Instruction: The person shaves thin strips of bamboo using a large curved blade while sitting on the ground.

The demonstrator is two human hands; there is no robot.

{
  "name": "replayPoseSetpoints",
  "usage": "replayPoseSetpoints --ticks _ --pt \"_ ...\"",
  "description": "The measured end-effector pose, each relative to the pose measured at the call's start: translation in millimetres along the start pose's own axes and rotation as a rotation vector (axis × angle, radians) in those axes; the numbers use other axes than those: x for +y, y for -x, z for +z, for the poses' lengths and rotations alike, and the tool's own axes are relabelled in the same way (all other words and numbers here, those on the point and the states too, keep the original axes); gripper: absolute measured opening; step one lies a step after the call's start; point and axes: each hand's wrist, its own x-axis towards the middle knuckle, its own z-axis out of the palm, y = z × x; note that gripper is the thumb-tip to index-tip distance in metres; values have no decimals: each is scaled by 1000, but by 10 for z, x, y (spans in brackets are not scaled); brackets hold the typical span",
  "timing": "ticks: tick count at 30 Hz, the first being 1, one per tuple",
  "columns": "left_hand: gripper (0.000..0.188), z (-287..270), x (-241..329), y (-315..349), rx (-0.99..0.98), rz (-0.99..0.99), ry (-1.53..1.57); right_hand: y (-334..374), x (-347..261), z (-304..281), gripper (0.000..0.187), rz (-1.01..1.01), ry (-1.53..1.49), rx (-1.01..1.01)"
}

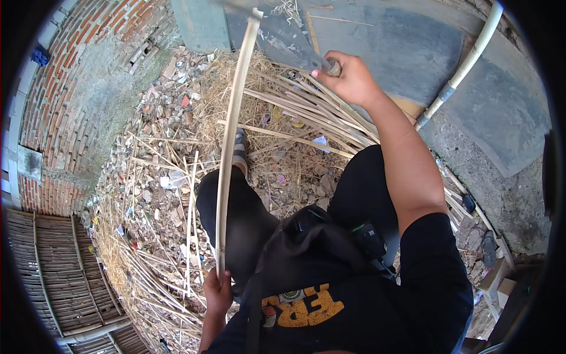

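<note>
Bamboo strip [230, 141], long, light and springy, is pinched at its lower end by left hand [217, 290]; right hand [351, 76] is clenched around a blade's handle [333, 68].

An outdoor yard used as a bamboo-working site. The ground is littered with rubble and dry shavings [171, 135], and heaps of split bamboo strips [306, 109] lie across it. A weathered brick wall [76, 88] bounds one side, a slatted bamboo panel [59, 277] lies at lower left, and a white pipe [466, 65] crosses a concrete slab [377, 41].
</note>
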Motion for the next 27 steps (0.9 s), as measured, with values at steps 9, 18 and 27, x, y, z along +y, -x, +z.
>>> replayPoseSetpoints --ticks 9,18,27 --pt "28 -84 378 -164 -155 -58 -310 209 -322 302 30 -283 266 -572" --pt "32 -21 163 -247 -74 39 -393 87 -287 357 31 -134 375 -706" --pt "25 101 231 -146 -7 73 -423 230 -325 511 34 -284 331 -742"
